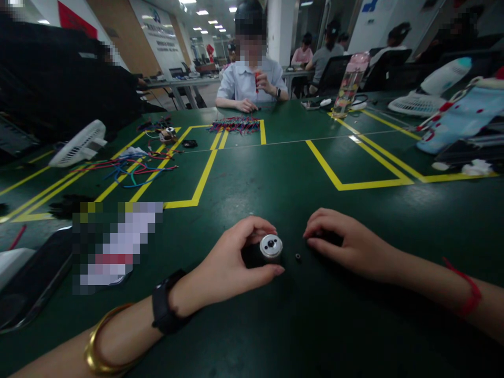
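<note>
A silver round metal part [271, 247] with a dark centre and small holes on its top face stands on the green table. My left hand [236, 260] curves around it from the left, thumb on the near side and fingers on the far side. To the right of the part lies a tiny dark ring [298, 257], touched by neither hand. My right hand [348, 241] rests on the table beyond the ring, its fingers bent and thumb and fingertips close together; whether anything small is between them is hidden.
Yellow tape [374, 185] marks the green table [252, 178]. Wires [134, 167], a white fan [81, 144] and a phone [37, 278] are on the left. A bottle [350, 86] and blue bag [460, 118] stand right. Opposite, a person [252, 79] holds a red tool.
</note>
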`<state>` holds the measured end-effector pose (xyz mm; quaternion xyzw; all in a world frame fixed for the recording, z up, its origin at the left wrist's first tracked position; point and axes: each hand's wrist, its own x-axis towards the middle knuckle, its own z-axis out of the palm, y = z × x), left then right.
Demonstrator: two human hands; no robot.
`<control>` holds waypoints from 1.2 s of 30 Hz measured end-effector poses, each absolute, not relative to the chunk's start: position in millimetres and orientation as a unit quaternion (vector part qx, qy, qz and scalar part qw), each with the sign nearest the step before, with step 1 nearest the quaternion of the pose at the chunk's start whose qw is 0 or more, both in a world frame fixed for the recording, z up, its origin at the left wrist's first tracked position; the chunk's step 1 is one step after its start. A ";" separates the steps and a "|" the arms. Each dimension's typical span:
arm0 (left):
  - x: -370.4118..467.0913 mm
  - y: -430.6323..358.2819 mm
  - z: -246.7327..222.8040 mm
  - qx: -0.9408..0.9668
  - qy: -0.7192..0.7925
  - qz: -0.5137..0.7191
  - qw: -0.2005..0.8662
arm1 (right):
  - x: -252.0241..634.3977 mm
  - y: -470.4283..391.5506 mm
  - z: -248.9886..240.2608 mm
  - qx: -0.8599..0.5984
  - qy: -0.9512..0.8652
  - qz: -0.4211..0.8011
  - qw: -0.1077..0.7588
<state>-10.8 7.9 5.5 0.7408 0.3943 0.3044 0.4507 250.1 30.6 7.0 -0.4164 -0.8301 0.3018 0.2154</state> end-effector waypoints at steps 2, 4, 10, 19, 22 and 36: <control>-10.5 7.9 5.0 0.741 0.394 0.318 0.441 | 246.6 25.2 6.7 -0.382 -0.866 0.257 0.195; -9.8 8.4 4.3 0.746 0.393 0.322 0.431 | 244.0 21.0 5.8 -0.375 -0.878 0.230 0.188; -7.3 9.9 2.4 0.734 0.390 0.329 0.448 | 232.1 22.3 14.5 -0.354 -0.880 0.245 0.199; -5.6 9.8 2.2 0.711 0.393 0.324 0.484 | 195.6 28.1 42.8 -0.312 -0.873 0.269 0.262; -5.4 9.9 3.0 0.713 0.391 0.320 0.485 | 196.8 27.3 42.3 -0.312 -0.877 0.271 0.245; -7.7 10.7 6.0 0.727 0.396 0.294 0.478 | 253.8 31.5 3.6 -0.472 -0.777 0.323 0.264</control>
